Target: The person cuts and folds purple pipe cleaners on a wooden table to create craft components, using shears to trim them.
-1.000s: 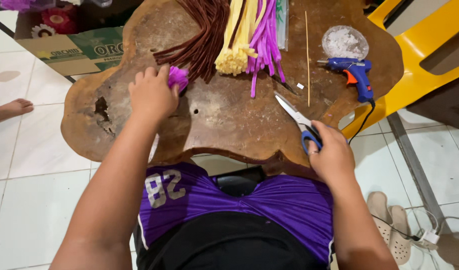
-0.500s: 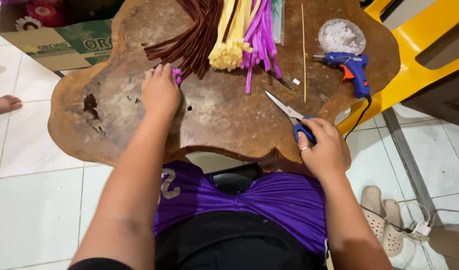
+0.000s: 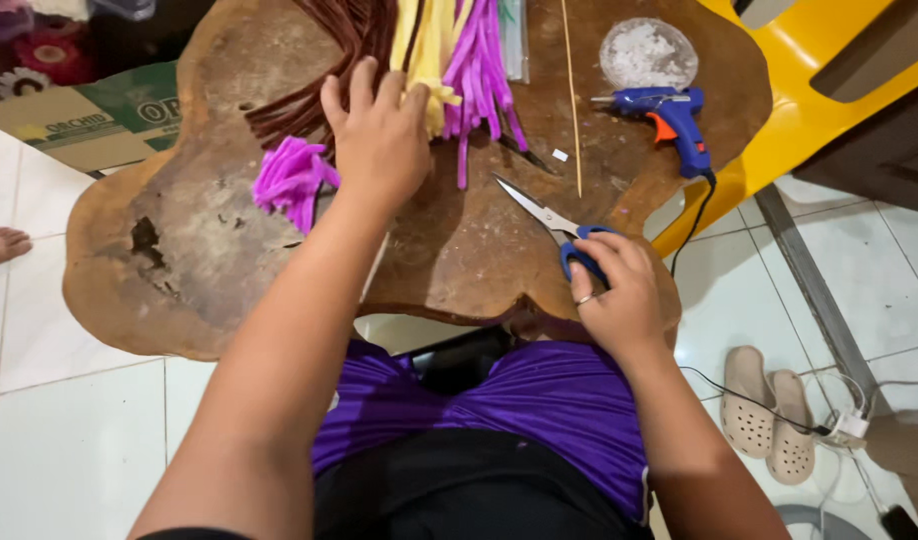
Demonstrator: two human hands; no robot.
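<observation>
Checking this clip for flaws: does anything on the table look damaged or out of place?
The wooden table has a dark hole near its left edge. Otherwise nothing stands out: the right hand rests on the scissors.

Glue gun [image 3: 679, 125], sandals [image 3: 769, 412], cardboard box [image 3: 89, 125]

A lobed brown wooden table [image 3: 209, 290] carries brown strips [image 3: 319, 60], yellow strips [image 3: 434, 50] and purple strips [image 3: 479, 70] at twelve o'clock, a purple tuft [image 3: 291, 180] at nine, scissors [image 3: 554, 225] at four, and a blue glue gun [image 3: 674, 120] beside a thin stick [image 3: 572, 100] at two.
</observation>
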